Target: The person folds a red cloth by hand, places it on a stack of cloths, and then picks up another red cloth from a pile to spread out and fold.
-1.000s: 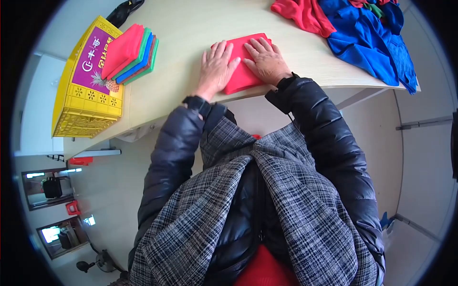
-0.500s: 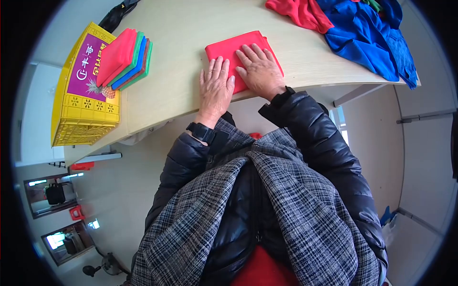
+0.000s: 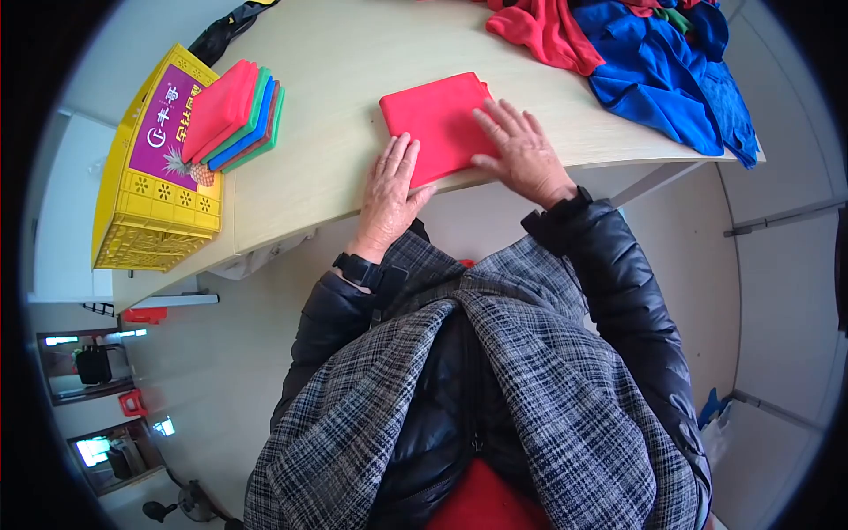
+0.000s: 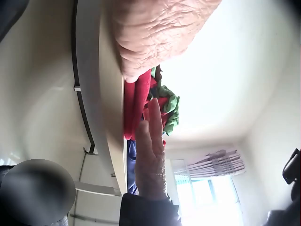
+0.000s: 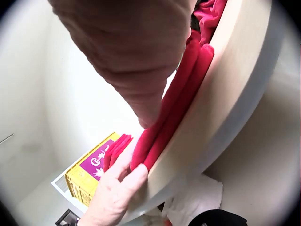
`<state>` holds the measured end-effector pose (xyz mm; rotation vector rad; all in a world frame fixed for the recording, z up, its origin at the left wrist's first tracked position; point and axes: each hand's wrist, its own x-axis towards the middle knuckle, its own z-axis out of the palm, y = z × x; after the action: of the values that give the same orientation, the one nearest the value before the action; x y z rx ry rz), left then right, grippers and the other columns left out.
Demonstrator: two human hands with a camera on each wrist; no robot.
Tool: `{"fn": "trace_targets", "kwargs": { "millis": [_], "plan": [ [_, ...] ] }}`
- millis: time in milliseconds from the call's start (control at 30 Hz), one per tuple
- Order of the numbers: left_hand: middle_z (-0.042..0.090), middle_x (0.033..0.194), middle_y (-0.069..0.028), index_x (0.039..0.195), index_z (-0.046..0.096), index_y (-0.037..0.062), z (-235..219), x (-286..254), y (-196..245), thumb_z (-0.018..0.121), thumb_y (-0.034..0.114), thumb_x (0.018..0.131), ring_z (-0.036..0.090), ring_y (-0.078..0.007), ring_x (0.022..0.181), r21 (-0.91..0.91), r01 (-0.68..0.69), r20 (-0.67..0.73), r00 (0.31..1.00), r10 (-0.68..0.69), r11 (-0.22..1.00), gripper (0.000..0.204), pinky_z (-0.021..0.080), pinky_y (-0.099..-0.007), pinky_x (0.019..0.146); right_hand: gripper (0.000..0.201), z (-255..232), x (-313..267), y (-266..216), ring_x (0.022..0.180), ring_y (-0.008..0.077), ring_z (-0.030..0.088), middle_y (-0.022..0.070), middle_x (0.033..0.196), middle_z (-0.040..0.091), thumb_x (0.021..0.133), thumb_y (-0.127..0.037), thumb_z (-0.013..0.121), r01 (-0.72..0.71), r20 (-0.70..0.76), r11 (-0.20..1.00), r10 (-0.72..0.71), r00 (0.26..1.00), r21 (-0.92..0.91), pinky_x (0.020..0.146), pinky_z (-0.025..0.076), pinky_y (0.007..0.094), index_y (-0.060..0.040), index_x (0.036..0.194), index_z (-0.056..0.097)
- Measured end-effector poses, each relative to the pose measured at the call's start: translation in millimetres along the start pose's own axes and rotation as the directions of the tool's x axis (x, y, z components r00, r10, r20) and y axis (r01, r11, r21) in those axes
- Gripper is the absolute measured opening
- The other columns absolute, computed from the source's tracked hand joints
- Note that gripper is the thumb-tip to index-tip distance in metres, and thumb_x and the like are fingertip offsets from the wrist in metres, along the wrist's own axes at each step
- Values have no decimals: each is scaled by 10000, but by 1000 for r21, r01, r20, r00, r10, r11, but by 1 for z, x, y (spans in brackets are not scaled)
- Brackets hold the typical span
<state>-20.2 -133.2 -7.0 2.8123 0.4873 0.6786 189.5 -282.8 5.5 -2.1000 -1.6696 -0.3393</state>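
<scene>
A red folded cloth [image 3: 433,124] lies near the table's front edge. In the right wrist view it shows two thick layers [image 5: 174,113]. My left hand [image 3: 389,193] rests against its left front corner, fingers along the left side and thumb by the front edge. At the right side, my right hand [image 3: 527,161] has its fingers spread, with the fingertips close over the cloth's edge. The left wrist view shows the right hand [image 4: 151,165] edge-on beside the layers, its fingers straight.
A neat stack of folded red, green, blue and brown cloths [image 3: 221,106] is beside a yellow crate [image 3: 168,208] at the left. Loose blue cloth [image 3: 654,79] and red cloth [image 3: 552,35] are heaped at the back right. A black item [image 3: 221,37] lies behind the crate.
Both hands lay flat on the red cloth a second ago. The left has slid to its left front corner, and the right has moved off the top to the right side.
</scene>
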Motion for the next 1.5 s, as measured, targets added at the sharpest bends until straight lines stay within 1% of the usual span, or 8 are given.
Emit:
{"fn": "trace_targets", "kwargs": {
  "millis": [33,133,300,533,800,933,1200,1500],
  "plan": [
    [390,1544,-143,1487,400,41,2,-3,0,625,279,945,346,-318,1444,-14,-1,-16,1000,1,1000,633,297,-500,1168,576,1,-3,-4,1431,313,370,135,1528,430,964,-343,585,-3,4,1000,3,1000,3,1178,292,469,-135,1481,438],
    [413,1523,-156,1465,421,18,7,-5,0,650,211,930,380,-324,1422,-40,-11,-54,999,9,999,613,336,-449,1159,597,6,-1,-16,1397,317,419,140,1486,474,902,-285,671,157,60,985,-162,985,76,1171,313,467,-107,1439,482],
    [450,1482,-170,1413,464,-9,7,-4,0,652,156,921,425,-325,1387,67,-39,-79,996,44,997,551,384,-397,1133,553,16,12,-22,1350,313,474,141,1424,529,887,-253,680,174,49,980,-179,983,98,1139,357,469,-71,1387,528],
    [501,1427,-176,1365,502,-13,16,0,5,667,152,900,474,-331,1344,159,-33,-112,992,51,987,521,433,-400,1092,493,19,26,-32,1287,302,526,155,1366,564,887,-215,625,292,53,950,-288,956,-108,1054,427,433,-23,1335,555],
    [579,1341,-168,1330,532,-2,19,11,12,679,147,874,562,-326,1251,267,10,-114,993,21,964,502,503,-387,1014,479,23,39,-27,1281,273,527,136,1395,541,906,-191,548,298,189,885,-244,951,-356,1040,437,405,-19,1353,539],
    [583,1328,-185,1328,534,-7,20,10,14,679,137,868,566,-327,1247,292,2,-109,994,32,956,504,498,-383,1024,454,26,37,14,1167,260,575,138,1313,571,916,-167,532,251,111,884,-225,968,-395,946,475,368,12,1333,539],
    [568,1333,-227,1323,524,-51,17,6,16,628,172,900,575,-347,1244,410,-51,-42,996,74,911,490,526,-378,988,455,25,29,28,1114,235,589,131,1304,565,915,-144,530,218,112,900,-189,976,-377,934,488,340,24,1338,528],
    [583,1317,-263,1325,522,-78,14,5,23,559,102,905,597,-349,1225,472,-62,32,998,53,880,459,557,-367,931,469,25,26,30,1084,229,599,113,1305,559,918,-139,530,215,99,908,-192,976,-360,886,505,346,2,1365,511]
  ]
}}
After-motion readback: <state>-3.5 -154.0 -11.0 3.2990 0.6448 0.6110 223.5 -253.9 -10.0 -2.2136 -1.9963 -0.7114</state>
